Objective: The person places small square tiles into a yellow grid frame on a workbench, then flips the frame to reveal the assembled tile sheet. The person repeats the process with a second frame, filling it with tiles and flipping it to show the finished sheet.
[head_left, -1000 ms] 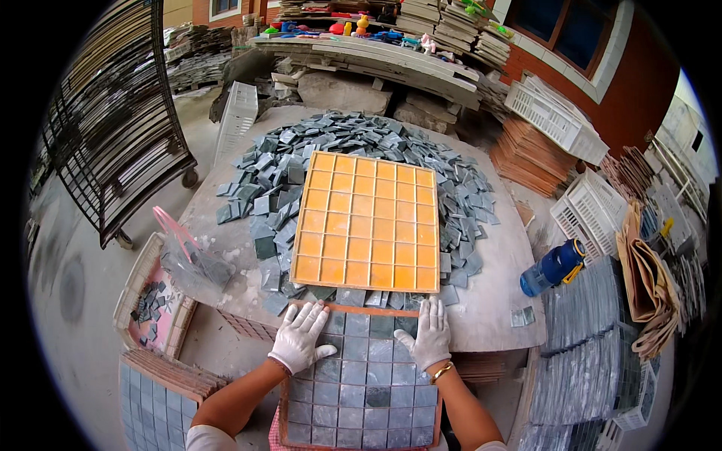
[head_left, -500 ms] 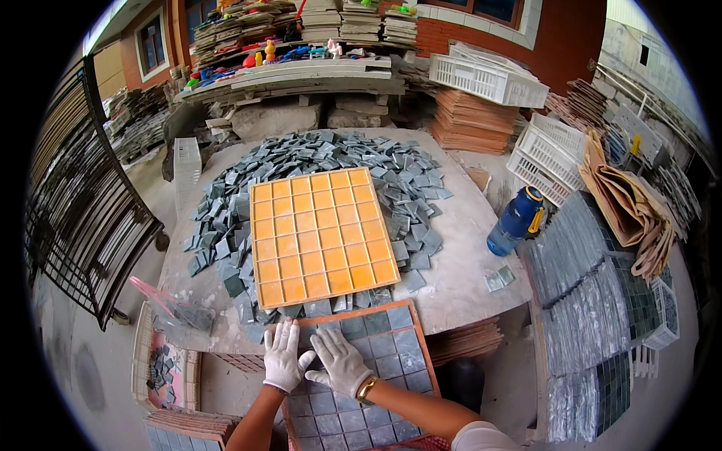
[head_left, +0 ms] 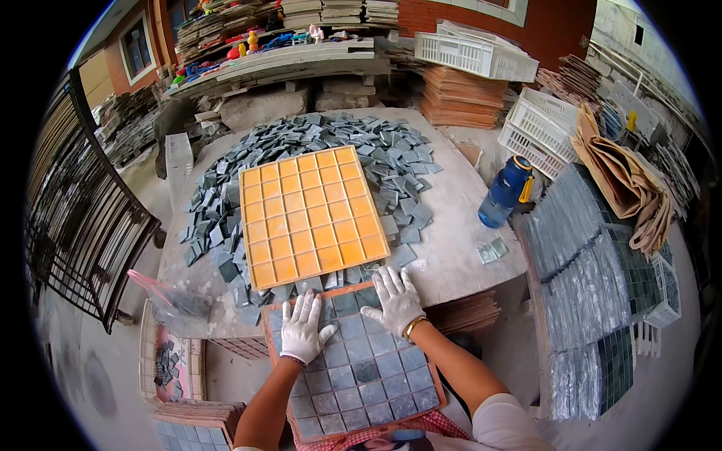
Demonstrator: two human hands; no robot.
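Observation:
Before me, tilted against the table's near edge, lies a square orange-rimmed tray [head_left: 432, 395] filled with rows of grey-green stone tiles [head_left: 353, 349]. My left hand [head_left: 302, 331], in a white glove, rests flat on the tiles at the tray's upper left with its fingers stretched out. Gloved too, my right hand [head_left: 395, 302] lies at the upper right corner, fingers spread over the rim. Neither hand grips anything. Just beyond the fingertips, a yellow gridded tray [head_left: 312, 214] with bare square cells lies on a heap of loose tiles [head_left: 226, 192].
On the table [head_left: 459, 259] at the right stands a blue water bottle [head_left: 505, 192], with a few pale tiles [head_left: 492, 250] near it. Stacked wrapped tile sheets [head_left: 575, 259] and white crates [head_left: 541, 124] fill the right side. A black metal rack [head_left: 90, 203] stands at the left.
My hands have moved apart: the right slid to the tray's upper right corner, the left stayed near the upper left. The view has tipped, so more of the tiled tray shows.

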